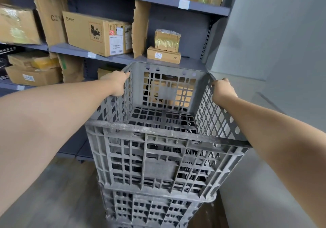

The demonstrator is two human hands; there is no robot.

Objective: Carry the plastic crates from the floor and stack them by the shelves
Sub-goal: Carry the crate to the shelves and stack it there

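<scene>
top crate (158,158) between both hands, sitting on a lower crate (151,210) by the shelves (194,8) | left hand (117,83) and right hand (222,90) grip its side rims | stack started; can't see more crates

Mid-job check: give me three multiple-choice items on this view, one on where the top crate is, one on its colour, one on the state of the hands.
1. Where is the top crate?
A. On a lower crate
B. On a shelf
C. Flat on the floor

2. What colour is it?
A. Red
B. Grey
C. Yellow

3. What are the left hand and right hand doing?
A. Hanging free
B. Holding a box
C. Gripping the crate's side rims

Answers: 1 A, another crate shows directly beneath it; 2 B, its lattice walls are grey; 3 C, fingers curl over opposite rims.
</scene>
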